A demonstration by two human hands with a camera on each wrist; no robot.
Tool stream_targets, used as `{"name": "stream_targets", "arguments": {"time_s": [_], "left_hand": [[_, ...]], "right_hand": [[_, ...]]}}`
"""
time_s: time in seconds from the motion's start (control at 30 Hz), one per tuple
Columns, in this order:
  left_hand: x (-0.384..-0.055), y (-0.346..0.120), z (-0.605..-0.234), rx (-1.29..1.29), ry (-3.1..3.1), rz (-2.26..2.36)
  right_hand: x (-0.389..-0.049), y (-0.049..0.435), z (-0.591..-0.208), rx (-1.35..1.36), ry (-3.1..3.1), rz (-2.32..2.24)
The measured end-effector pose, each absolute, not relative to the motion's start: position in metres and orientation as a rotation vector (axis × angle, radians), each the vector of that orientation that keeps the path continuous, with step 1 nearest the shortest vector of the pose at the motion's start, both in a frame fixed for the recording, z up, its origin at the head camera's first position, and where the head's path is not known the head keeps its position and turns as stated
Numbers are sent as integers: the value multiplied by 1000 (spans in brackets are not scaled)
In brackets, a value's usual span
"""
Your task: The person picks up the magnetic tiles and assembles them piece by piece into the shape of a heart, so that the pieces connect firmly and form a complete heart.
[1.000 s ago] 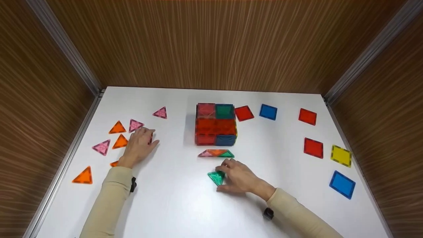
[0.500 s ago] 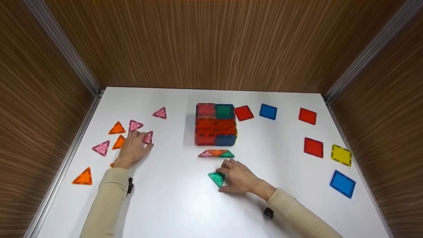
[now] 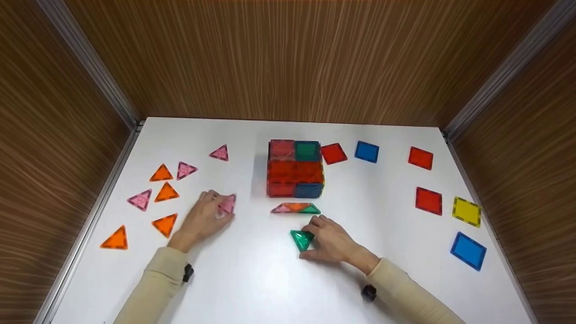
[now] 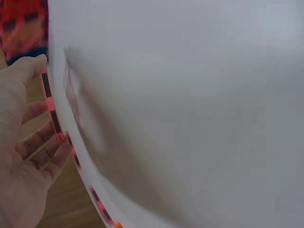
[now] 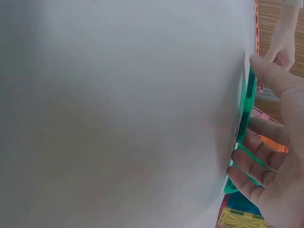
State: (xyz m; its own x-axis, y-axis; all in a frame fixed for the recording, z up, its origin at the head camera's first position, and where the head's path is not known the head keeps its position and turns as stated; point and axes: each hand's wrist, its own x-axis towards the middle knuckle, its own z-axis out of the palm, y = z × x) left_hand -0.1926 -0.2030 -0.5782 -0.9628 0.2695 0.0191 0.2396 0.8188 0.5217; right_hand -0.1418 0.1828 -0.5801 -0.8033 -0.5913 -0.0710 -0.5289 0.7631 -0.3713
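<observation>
My left hand point(image 3: 202, 221) pinches a pink triangular magnetic tile point(image 3: 228, 204) between thumb and fingers, left of the block. In the left wrist view that pink tile point(image 4: 51, 102) shows edge-on, with a faint reflection on the white surface beside it. A green triangular magnetic tile point(image 3: 300, 240) is held in my right hand point(image 3: 332, 241), thumb at one corner and fingertips at another. Between the two hands, slightly farther back, stands a low strip of pink, orange and green triangles point(image 3: 295, 208). Behind it is a box point(image 3: 295, 173) built from red, blue and green tiles.
Orange triangles point(image 3: 167, 192) and pink triangles point(image 3: 185, 170) lie scattered on the left of the white table point(image 3: 252, 279). Red squares point(image 3: 429, 201), blue squares point(image 3: 468, 251) and a yellow square point(image 3: 466, 211) lie to the right. Wood-patterned walls point(image 3: 288, 58) enclose the back and sides.
My left hand has taken the pink triangle from among the left-hand tiles and moved it right and nearer, uncovering an orange triangle. The right hand's green tile has shifted slightly right.
</observation>
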Motion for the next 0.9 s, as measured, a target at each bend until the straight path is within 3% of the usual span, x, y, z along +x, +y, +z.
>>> {"name": "stream_targets", "arguments": {"time_s": [0.47, 0.9], "left_hand": [[-147, -113, -578, 810, 2768, 759], [-138, -74, -587, 996, 2840, 536]], "right_hand": [[-138, 187, -582, -844, 2860, -484], [-138, 186, -582, -860, 2888, -439]]}}
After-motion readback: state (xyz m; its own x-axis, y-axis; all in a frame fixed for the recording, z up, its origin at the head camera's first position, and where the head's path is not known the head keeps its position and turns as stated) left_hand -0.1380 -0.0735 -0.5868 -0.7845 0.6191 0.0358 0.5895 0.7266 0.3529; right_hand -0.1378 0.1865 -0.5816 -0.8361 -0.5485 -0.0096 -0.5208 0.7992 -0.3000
